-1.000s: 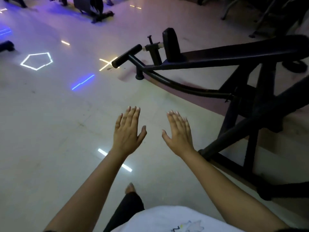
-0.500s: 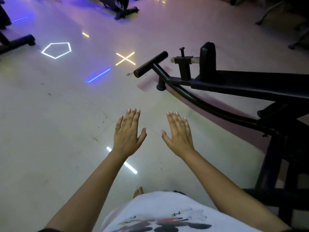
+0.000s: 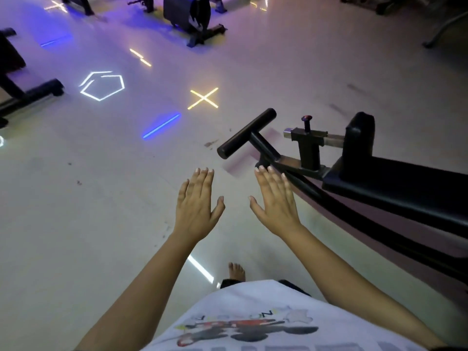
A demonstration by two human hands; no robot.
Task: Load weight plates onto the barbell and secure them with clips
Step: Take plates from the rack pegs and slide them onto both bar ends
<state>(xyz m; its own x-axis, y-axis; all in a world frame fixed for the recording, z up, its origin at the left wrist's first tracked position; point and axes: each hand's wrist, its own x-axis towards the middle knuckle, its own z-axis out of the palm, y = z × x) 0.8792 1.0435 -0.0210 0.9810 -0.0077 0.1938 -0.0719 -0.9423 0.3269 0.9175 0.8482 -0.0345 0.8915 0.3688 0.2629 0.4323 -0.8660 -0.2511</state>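
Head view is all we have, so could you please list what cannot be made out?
Head view, right: the bench runs off the right edge.
Top: the machine is dark and cropped by the upper edge.
Bottom: the shirt print is blurred and cut by the bottom edge.
Centre: unclear whether the right hand touches the bench frame.

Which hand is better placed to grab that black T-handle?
Probably the right hand: both hands are open and empty, but the T-handle sits up and right, nearer its fingertips than the left hand.
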